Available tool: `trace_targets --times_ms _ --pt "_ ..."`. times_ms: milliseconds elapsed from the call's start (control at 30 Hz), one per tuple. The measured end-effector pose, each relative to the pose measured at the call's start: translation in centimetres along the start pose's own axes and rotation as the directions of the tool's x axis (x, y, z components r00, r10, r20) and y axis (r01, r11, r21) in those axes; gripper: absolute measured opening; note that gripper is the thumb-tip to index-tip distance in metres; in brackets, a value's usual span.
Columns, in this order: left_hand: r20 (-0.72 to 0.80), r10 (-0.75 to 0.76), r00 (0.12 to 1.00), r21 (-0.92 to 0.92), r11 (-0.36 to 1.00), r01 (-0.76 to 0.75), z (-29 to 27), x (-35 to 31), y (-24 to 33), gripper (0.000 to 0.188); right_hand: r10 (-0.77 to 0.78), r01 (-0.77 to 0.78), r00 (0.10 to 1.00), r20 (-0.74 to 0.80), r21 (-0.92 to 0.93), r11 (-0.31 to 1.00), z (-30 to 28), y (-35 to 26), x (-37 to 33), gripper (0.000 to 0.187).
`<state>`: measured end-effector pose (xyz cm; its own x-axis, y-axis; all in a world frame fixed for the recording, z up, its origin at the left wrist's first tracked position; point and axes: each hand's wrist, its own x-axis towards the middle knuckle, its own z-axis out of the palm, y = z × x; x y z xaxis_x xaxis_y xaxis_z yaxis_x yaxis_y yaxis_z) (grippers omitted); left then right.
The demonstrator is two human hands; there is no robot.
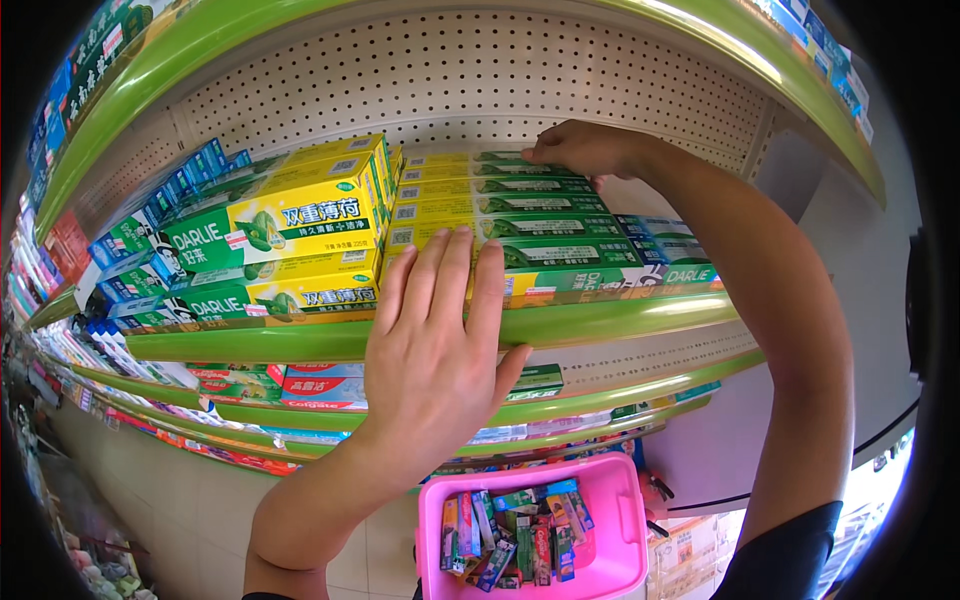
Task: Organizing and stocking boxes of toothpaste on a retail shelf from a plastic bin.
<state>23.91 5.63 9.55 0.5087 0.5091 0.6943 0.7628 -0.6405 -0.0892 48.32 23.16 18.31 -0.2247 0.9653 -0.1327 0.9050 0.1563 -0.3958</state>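
My left hand (430,335) lies with its fingers stretched out over the front of a row of yellow and green toothpaste boxes (560,228), its palm in front of the shelf's green edge. At the back of the same row, my right hand (585,148) has its fingers bent around the rear toothpaste box (515,160); part of the grip is hidden. Several of these boxes lie side by side, one behind another. To the left stands a taller stack of matching toothpaste boxes (300,215).
A perforated back panel (450,70) closes off the shelf, and a green-edged shelf (230,45) hangs above. Lower shelves hold red and blue toothpaste boxes (325,385). Below, a pink tub (615,490) contains many small mixed boxes. Tiled floor (180,480) shows at the lower left.
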Motion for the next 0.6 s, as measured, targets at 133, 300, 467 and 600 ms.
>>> trace_targets --times_ms 133,300,467,600 --pt "0.004 0.000 1.000 -0.005 1.000 0.000 0.1 0.0 0.0 0.080 -0.057 0.051 0.998 -0.021 -0.241 0.969 -0.4 0.0 0.6 0.059" --pt "0.001 0.012 1.000 -0.011 1.000 -0.012 0.2 0.0 -0.1 0.082 -0.131 0.135 0.991 0.038 -0.124 0.983 -0.3 -0.5 1.2 0.056" --pt "-0.017 0.009 1.000 -0.021 1.000 -0.009 0.7 0.0 -0.2 0.083 -0.125 0.125 0.992 0.005 -0.033 0.992 0.2 -0.9 1.7 0.055" --pt "-0.011 0.017 1.000 -0.016 1.000 -0.017 0.5 0.0 -0.3 0.085 -0.129 0.129 0.992 -0.006 -0.017 0.992 0.1 -1.9 1.7 0.060"
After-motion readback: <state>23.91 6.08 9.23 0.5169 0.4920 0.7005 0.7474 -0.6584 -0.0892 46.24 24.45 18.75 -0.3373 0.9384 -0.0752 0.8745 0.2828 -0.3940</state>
